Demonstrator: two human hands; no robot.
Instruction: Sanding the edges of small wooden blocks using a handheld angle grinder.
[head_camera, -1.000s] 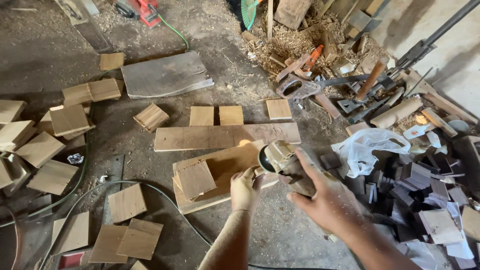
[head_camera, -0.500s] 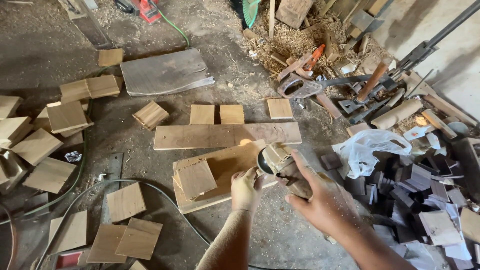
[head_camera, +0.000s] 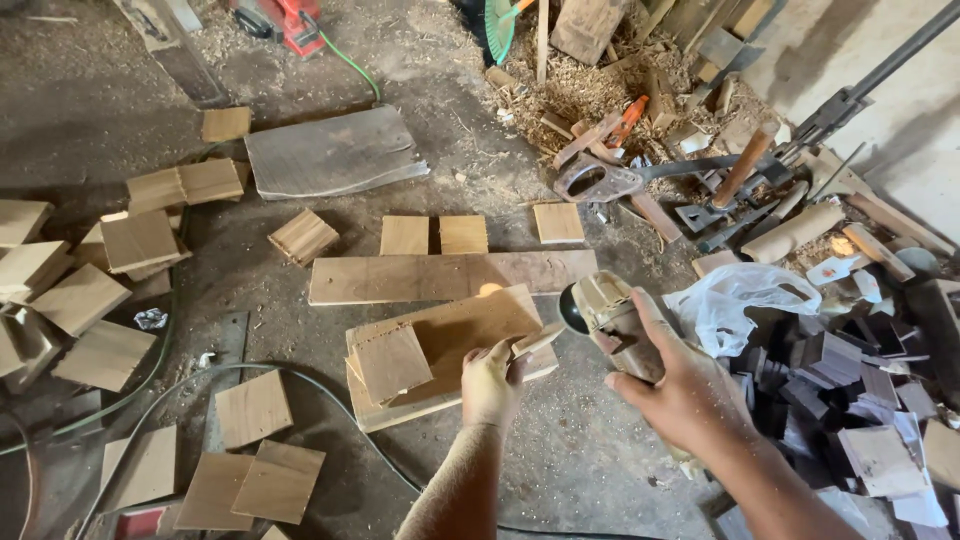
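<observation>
The right hand (head_camera: 690, 390) has carried the dusty angle grinder (head_camera: 612, 318) rightward and slightly up, away from the left hand (head_camera: 492, 380), so its disc no longer meets those fingers; the left hand now pinches a thin wooden strip (head_camera: 538, 341) alone

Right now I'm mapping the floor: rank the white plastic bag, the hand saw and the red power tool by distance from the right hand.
1. White plastic bag, just beyond the right hand.
2. Hand saw, farther up.
3. Red power tool, far top left.
</observation>
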